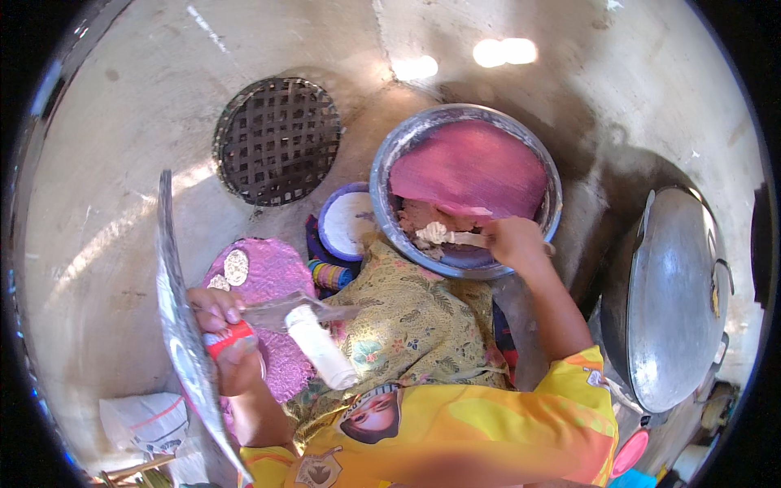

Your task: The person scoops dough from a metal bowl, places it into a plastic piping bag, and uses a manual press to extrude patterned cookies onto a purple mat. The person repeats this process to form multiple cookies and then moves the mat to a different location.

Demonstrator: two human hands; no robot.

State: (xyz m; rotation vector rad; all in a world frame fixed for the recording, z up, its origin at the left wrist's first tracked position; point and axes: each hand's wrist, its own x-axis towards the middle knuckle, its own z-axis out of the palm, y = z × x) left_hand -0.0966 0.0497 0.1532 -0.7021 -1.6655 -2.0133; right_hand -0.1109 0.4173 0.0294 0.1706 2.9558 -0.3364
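My right hand (515, 243) grips a wooden spatula (468, 239) with a pale dough-like lump (433, 233) at its tip. This is over a round metal basin (376, 189) that holds a brownish mass (421, 221), partly covered by a pink cloth (473, 161). My left hand (229, 348) is closed around a red item (228, 339); its kind is unclear. A clear plastic piece (271, 312) extends from that hand towards my lap. Beside the hand a round silvery sheet or tray (177, 329) stands nearly edge-on. A white cylinder (320, 348) is over my patterned skirt.
Pale flat rounds (236, 267) lie on a pink-purple mat (280, 262). Near it are a purple-rimmed bowl of white powder (348, 222) and a striped roll (329, 274). A dark woven basket (277, 140) sits farther out. At right stands a large metal wok (677, 305); a white sack (146, 421) lies left.
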